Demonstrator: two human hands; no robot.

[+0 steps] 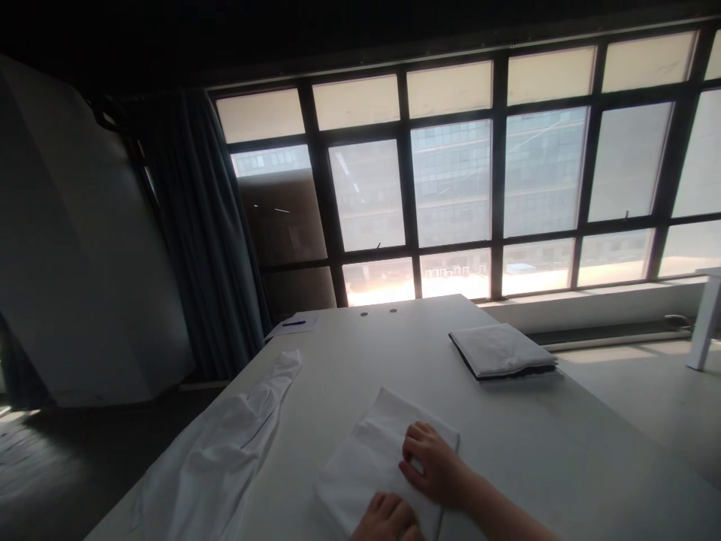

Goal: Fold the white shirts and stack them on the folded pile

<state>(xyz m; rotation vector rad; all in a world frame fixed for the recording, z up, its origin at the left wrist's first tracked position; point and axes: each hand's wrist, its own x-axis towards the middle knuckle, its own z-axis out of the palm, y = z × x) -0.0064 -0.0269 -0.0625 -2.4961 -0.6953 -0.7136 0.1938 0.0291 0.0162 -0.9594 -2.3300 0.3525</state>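
Folded white cloth (366,451) flat on white surface (535,458), beneath both hands. Fingers of right hand (432,463) and left hand (388,520) curled against fabric; cannot tell whether pinching. Likely light, soft, floppy; best held by opposite folded edges.

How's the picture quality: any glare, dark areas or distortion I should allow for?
Head view: lower window panes glare, washed out; head view: ceiling nearly black, curtain dim; head view: white cloth under right hand contrasts weakly with white table; head view: window frames lean, suggesting tilt or lens distortion.
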